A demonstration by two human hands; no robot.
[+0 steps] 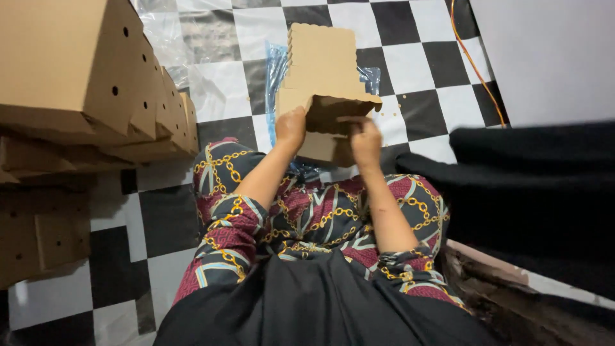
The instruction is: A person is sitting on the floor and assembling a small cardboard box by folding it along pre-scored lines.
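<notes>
**One carton half-folded in the hands, a finished stack at the left**

At the far left a stack of folded cardboard boxes (96, 83) leans on the floor, brown, punched with small round holes, their flaps closed and nested one against the next. Below it lie more flat cardboard pieces (45, 237) in shadow; whether these are folded or still blanks I cannot tell. Judging from that pile, a good share of the work is already done.

Moving toward the middle, the checkered floor (211, 77) is partly covered by a clear plastic sheet (163, 38). The person sits on it with legs in a patterned garment of red, grey and gold chains.

In the centre, held up off the floor just above the knees, is the cardboard box (323, 70) now in work. Its long panel with a scalloped edge stands up and away from the person, while the lower part is bent into an open hollow, so the body looks formed but not closed. The left hand (290, 126) grips the near left corner of it, fingers closed around the edge. The right hand (365, 138) pinches a lower flap at the right side, thumb on top. By my reading, the flaps and the scalloped lid are yet to be tucked in. Under the box lies a blue-tinted plastic bag (277, 64).

At the right, a thin orange cable (474, 64) runs over the tiles beside a pale wall, and a dark black cloth (532, 186) fills the lower right.
</notes>
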